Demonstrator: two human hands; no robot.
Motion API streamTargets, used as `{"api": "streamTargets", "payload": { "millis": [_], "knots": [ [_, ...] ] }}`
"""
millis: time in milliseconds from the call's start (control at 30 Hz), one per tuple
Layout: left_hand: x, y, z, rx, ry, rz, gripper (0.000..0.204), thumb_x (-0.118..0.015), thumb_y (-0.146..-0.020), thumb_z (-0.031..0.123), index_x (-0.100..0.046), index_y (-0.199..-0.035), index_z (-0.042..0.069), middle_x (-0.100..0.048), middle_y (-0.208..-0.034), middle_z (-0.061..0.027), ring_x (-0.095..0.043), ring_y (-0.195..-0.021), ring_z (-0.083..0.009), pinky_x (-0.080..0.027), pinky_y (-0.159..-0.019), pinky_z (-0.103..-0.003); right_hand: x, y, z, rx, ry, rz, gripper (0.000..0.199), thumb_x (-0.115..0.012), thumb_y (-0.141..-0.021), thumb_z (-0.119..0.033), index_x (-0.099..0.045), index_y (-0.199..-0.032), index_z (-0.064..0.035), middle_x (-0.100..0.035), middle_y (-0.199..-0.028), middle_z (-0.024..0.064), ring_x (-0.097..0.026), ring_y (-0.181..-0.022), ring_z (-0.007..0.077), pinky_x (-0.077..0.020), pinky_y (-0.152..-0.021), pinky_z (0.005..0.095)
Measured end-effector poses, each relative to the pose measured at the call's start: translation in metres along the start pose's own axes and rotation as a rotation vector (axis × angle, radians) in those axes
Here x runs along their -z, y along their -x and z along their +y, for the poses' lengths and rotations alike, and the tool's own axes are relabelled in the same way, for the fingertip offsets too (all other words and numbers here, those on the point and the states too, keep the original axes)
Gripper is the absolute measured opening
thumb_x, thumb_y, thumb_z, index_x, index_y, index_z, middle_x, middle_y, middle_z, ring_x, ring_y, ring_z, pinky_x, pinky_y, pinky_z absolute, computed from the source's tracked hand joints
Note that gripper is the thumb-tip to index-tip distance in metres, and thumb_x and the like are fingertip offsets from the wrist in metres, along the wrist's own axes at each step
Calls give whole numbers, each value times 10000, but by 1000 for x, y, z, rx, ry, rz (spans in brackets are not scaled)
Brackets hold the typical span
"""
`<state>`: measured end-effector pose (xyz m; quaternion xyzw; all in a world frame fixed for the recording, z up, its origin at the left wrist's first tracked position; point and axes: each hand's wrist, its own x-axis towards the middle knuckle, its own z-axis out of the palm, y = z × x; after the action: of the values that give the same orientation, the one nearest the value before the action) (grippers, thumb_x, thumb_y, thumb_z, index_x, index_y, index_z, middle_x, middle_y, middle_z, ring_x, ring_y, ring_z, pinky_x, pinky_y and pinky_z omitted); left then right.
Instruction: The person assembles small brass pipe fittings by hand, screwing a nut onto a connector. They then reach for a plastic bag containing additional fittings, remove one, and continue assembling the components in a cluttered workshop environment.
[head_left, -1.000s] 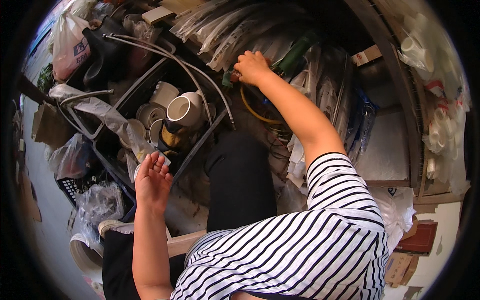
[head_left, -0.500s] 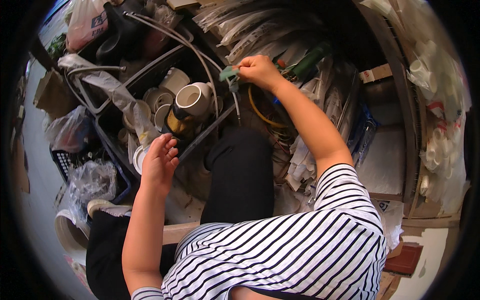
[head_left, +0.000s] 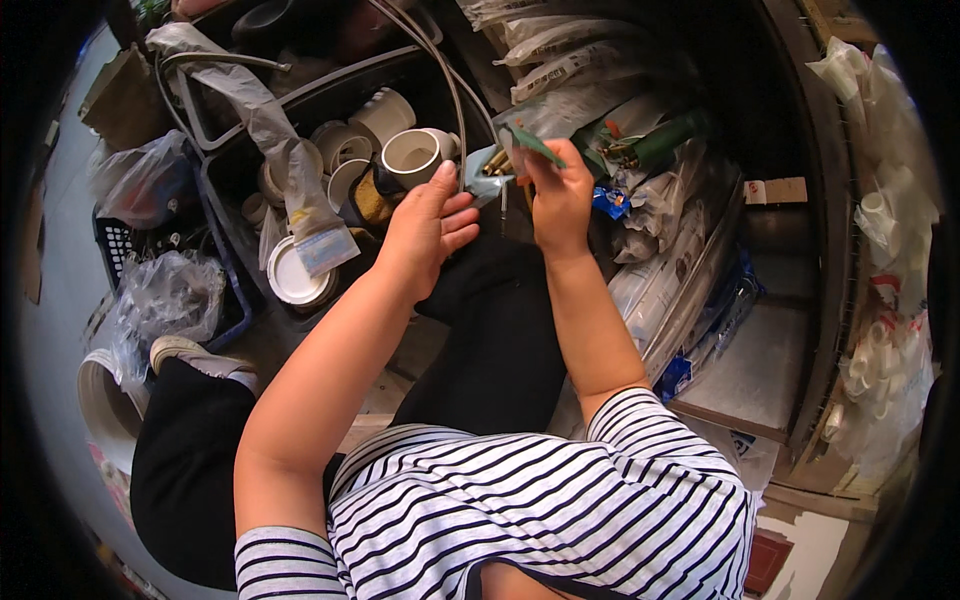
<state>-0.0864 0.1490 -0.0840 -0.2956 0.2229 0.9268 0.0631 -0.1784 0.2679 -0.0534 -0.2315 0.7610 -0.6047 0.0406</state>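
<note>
My right hand (head_left: pixel 562 200) is closed on the top of a small green plastic bag (head_left: pixel 538 146). Several brass-coloured pieces (head_left: pixel 497 163) show at the bag's left side, by a pale bluish plastic part. My left hand (head_left: pixel 428 230) is open, palm toward the bag and fingers apart, just left of and below it. Behind that hand's fingertips stands a white pipe fitting (head_left: pixel 415 153) among other fittings in a black crate (head_left: pixel 335 85). Whether the left fingertips touch the bag's lower edge is hard to tell.
Flexible metal hoses (head_left: pixel 437 62) arch over the crate. A long plastic-wrapped item (head_left: pixel 262 120) lies across its left side. Wrapped bundles (head_left: pixel 665 275) stack at the right, beside a wooden shelf post (head_left: pixel 822 240). A blue crate (head_left: pixel 232 325) holds clear plastic bags.
My right hand has drawn the green bag closer to me, and brass-coloured pieces now show. My left hand has moved right and forward toward the bag. The view has shifted a little.
</note>
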Motion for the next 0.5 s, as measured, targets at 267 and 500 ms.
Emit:
{"api": "streamTargets", "payload": {
  "millis": [267,500],
  "knots": [
    [2,-14,-18,59,96,-283,287,-571,-821,137,-505,-1078,29,-596,-967,-52,-592,-855,-122,-504,-758,-261,14,51,2,-107,-176,108,58,-511,-843,-32,-535,-890,-8,-558,-828,15,-512,-769,72,-416,-707,208],
    [6,-8,-25,49,41,-277,302,-597,-805,132,-512,-1083,50,-585,-980,-23,-576,-868,-103,-489,-724,-231,16,73,5,-323,-596,240,136,-484,-800,-18,-508,-934,-15,-574,-904,72,-553,-857,164,-420,-824,288]
  ]
}}
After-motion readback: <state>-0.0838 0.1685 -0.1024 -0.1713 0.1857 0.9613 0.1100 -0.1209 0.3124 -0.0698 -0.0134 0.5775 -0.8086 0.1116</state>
